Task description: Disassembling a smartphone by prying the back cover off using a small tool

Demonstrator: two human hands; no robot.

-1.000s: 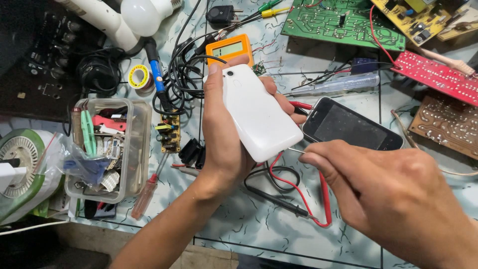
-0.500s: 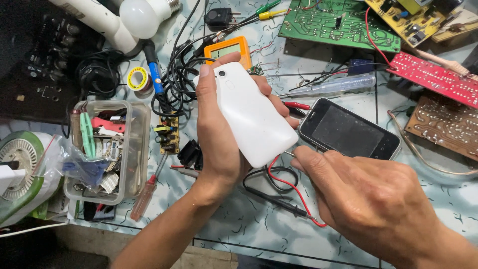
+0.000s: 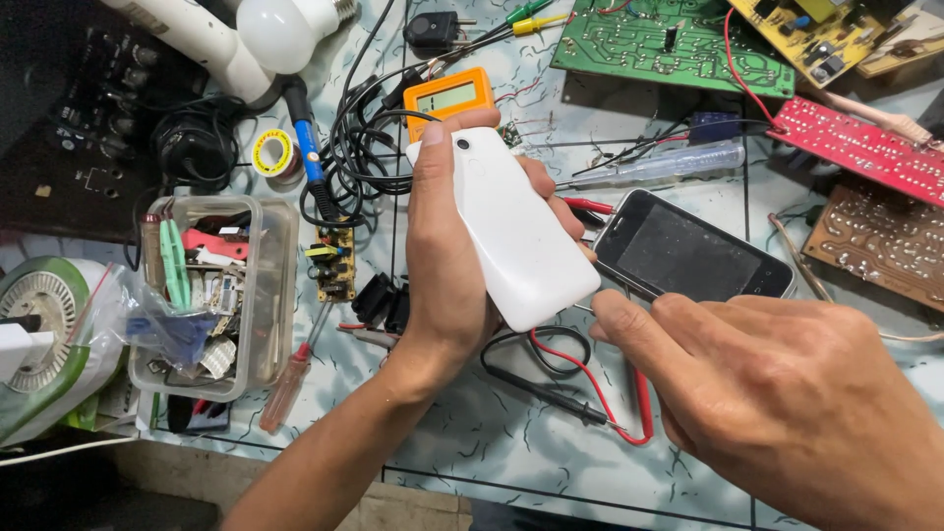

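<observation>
My left hand (image 3: 442, 285) grips a white phone (image 3: 516, 236) with its back facing up, thumb along the left edge and fingers wrapped round the right side. It is held tilted above the table. My right hand (image 3: 787, 393) comes in from the lower right with curled fingers, its thumb tip right at the white phone's lower corner. What lies between those fingers is hidden. A black phone (image 3: 688, 251) lies screen up on the table, just beyond my right hand.
An orange multimeter (image 3: 447, 95) sits behind the white phone, its red and black leads (image 3: 590, 393) looping below. A clear plastic box (image 3: 265, 295) of parts, a screwdriver (image 3: 290, 379) and a blue soldering iron (image 3: 307, 147) lie left. Green (image 3: 669, 44), red (image 3: 865, 147) and brown (image 3: 880, 241) circuit boards lie right.
My right hand has slid left, from beside the black phone to the white phone's lower corner. My left hand has kept its hold and shifted the white phone slightly.
</observation>
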